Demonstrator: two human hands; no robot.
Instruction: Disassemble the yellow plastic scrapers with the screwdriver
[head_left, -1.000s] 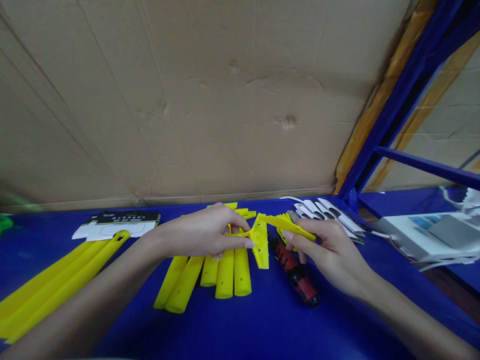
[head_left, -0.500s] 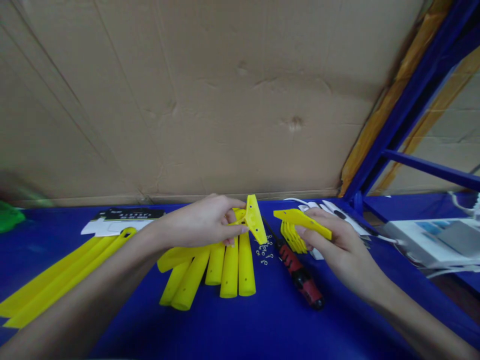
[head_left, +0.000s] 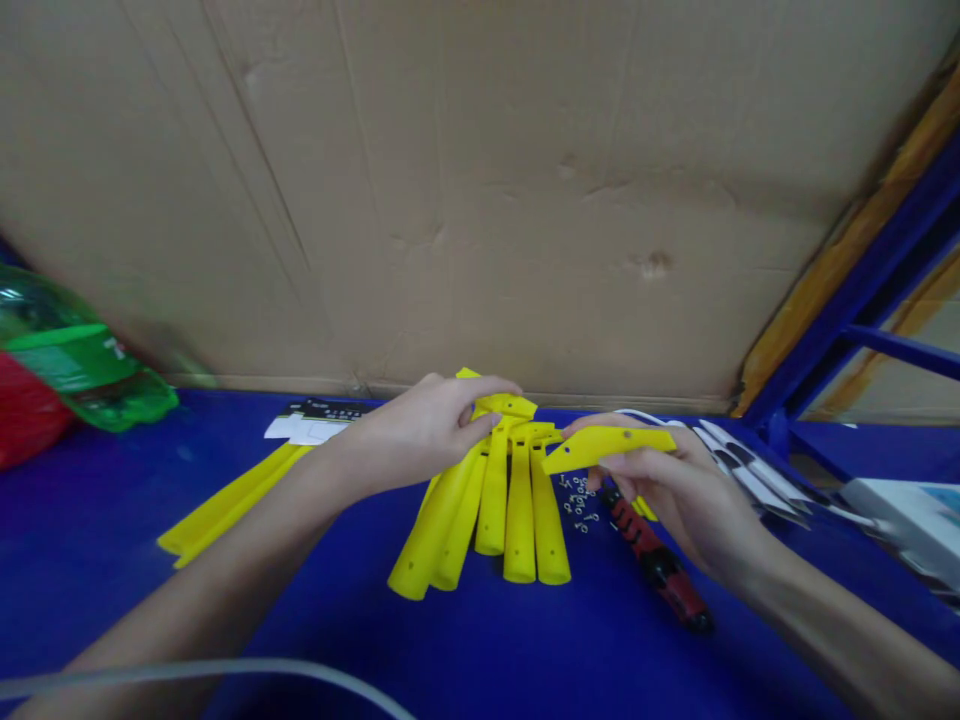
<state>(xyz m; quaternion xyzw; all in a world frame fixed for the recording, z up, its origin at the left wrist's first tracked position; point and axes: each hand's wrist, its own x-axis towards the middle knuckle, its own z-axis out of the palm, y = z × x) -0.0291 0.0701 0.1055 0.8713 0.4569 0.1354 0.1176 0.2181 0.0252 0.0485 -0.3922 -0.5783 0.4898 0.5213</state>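
My left hand (head_left: 420, 430) pinches the flat, drilled head of a yellow plastic scraper handle (head_left: 508, 406) between thumb and fingers. That head lies over a fan of several yellow scraper handles (head_left: 520, 530), their round ends toward me. In my right hand (head_left: 675, 490) is a yellow plate (head_left: 611, 447) with holes in it, held just right of the handles. Behind and below this hand, more yellow pieces (head_left: 643, 508) show only in part. Small loose screws (head_left: 579, 500) are scattered between the handles and a red and black electric screwdriver (head_left: 660, 565).
Long yellow pieces (head_left: 232, 500) lie left, beside printed cards (head_left: 311, 427). A green bottle (head_left: 82, 360) and something red (head_left: 26, 410) are at the far left. White-and-black cards (head_left: 750, 465) and a white box (head_left: 900, 520) are right. Cardboard (head_left: 480, 200) stands behind the blue table (head_left: 585, 650).
My left hand has lowered the scraper handle's head onto the other handles. My right hand still holds the yellow plate, now closer to them. The camera view has turned left.
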